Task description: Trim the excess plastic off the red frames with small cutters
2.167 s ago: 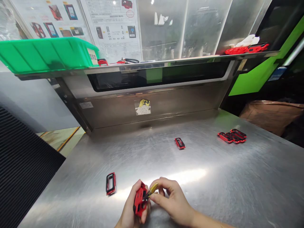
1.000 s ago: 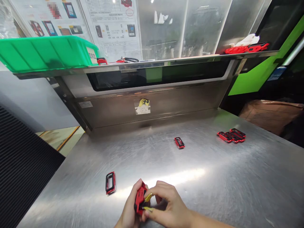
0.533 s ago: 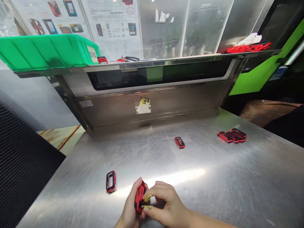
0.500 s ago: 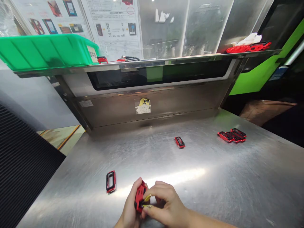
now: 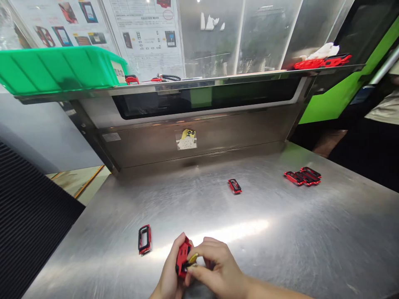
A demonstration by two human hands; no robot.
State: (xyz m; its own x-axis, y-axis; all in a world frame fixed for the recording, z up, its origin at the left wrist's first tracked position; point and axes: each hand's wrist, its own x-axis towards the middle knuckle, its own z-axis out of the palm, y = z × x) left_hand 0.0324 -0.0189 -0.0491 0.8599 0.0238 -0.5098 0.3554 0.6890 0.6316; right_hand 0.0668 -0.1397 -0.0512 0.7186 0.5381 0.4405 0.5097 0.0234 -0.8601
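Observation:
Near the table's front edge, my left hand (image 5: 169,272) is wrapped round a red and black frame-like case (image 5: 182,256) and holds it tilted on edge. My right hand (image 5: 220,263) pinches a small yellow piece (image 5: 193,258) against the case's lower right side. The fingers hide most of that piece, so its kind cannot be made out. To the left of my hands lies a red and black frame (image 5: 144,239) with an opening through its middle. A similar frame (image 5: 235,186) lies farther back.
Several red and black frames (image 5: 303,177) lie together at the right of the metal table (image 5: 193,199). A shelf above holds a green bin (image 5: 62,68) and red parts (image 5: 324,62). A clear packet (image 5: 187,139) is on the back panel. At far right, part of a person (image 5: 386,104) shows.
The yellow piece has shifted slightly between my right fingers, and less of it shows. The view has moved a little. Part of a person has come into view at far right.

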